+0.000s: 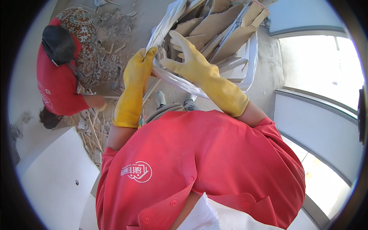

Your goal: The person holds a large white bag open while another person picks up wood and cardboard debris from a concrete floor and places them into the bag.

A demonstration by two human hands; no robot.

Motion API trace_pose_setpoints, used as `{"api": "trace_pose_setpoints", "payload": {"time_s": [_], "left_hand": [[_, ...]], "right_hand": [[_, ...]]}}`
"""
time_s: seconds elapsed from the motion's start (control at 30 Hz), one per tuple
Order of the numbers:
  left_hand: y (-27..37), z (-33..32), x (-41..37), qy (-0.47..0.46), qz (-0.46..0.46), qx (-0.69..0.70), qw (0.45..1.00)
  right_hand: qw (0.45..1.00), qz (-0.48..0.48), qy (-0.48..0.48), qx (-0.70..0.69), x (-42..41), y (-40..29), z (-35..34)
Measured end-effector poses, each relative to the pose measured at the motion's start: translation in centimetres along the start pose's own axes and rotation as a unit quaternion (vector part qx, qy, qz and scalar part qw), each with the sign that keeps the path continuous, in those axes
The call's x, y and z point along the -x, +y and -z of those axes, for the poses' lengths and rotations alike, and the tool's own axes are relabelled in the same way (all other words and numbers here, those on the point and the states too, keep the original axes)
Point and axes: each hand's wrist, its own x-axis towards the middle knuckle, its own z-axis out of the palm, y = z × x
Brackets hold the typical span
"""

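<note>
My left hand, in a yellow rubber glove, grips the gathered rim of a white woven sack. The sack stands wide-mouthed in front of me, full of broken brown boards and wood strips that poke out of its top. Over the near side of its mouth is my right hand, gloved in the same yellow rubber. Its fingers are spread and nothing shows between them. Something pale and blurred lies between the two hands; I cannot tell what it is.
At the left a co-worker in a red shirt bends low, one hand by a heap of wood scraps. A white panel leans at the lower left. Debris litters the floor behind. Bright window openings line the right side.
</note>
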Motion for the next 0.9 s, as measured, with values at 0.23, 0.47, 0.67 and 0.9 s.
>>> {"api": "trace_pose_setpoints", "payload": {"time_s": [0.23,0.47,0.67,0.9], "left_hand": [[-6.5,-0.4,-0.9,0.051,-0.063,-0.061,0.995],[-9.9,-0.3,1.1,0.052,-0.043,-0.113,0.991],[-10.6,-1.3,3.8,0.037,-0.001,-0.067,0.997],[-11.9,-3.3,5.6,-0.003,0.025,-0.061,0.998]], "right_hand": [[0.977,-0.088,-0.105,0.166,-0.2,2.3,-6.3],[0.944,-0.177,-0.174,0.219,-1.3,4.9,-10.3],[0.951,-0.175,-0.184,0.177,-0.4,8.6,-12.9],[0.975,-0.108,-0.071,0.180,3.1,16.4,-15.1]]}}
